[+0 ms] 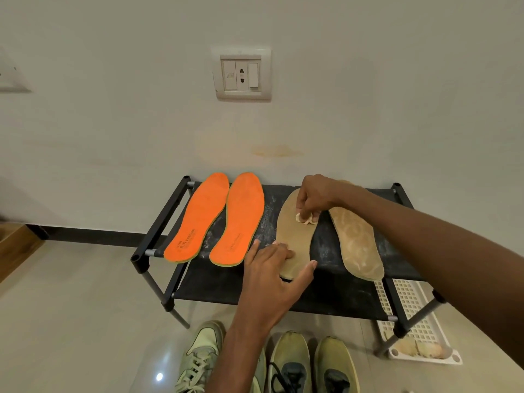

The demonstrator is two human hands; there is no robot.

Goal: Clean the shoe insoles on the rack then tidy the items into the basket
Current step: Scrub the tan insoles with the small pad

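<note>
Two orange insoles (198,218) (239,219) lie side by side on the left of the black rack (158,225). Two tan insoles lie on the right: one (295,236) under my hands, the other (358,242) further right. My right hand (314,198) pinches a small crumpled pale wipe (306,219) against the upper part of the left tan insole. My left hand (272,265) presses flat on that insole's heel end, fingers straight. A white slotted basket (416,321) sits on the floor under the rack's right end.
Dusty white marks cover the rack's black fabric top. Green sneakers (204,355) (289,361) (334,364) stand on the floor in front of the rack. Pale crumpled bits (419,348) lie in the basket's near end. A wall socket (242,73) is above.
</note>
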